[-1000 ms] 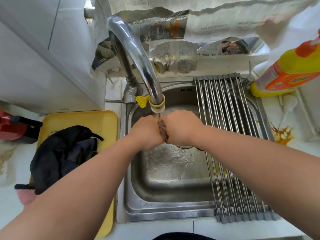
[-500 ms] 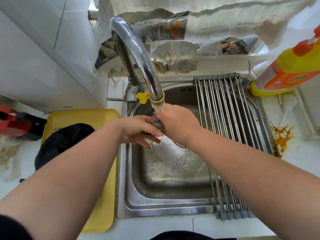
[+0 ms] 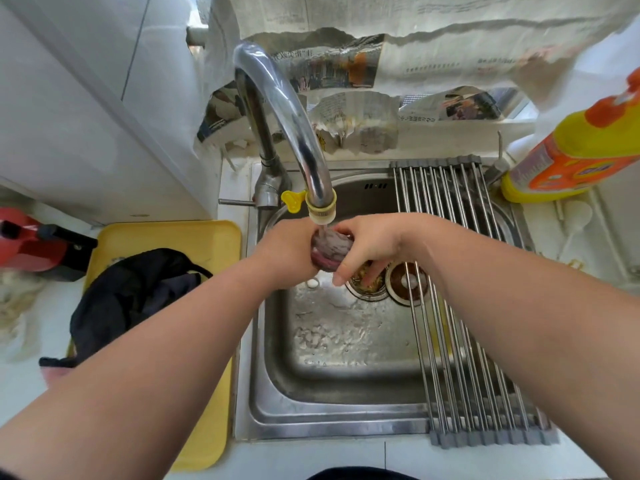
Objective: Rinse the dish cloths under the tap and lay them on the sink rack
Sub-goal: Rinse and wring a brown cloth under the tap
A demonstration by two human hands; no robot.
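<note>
Dish cloth (purple) now exposed under tap, gripped by left hand, pinched by right hand

Two hands counted: left hand, right hand. Two cloths noted: purple cloth, dark cloth. One tap, one sink, one rack, one yellow tray, one bottle.

Dish cloth: purple, pale-striped. Tray: yellow. Cloth pile: dark navy. Bottle: yellow, orange label. Tap, rack: silver.
</note>
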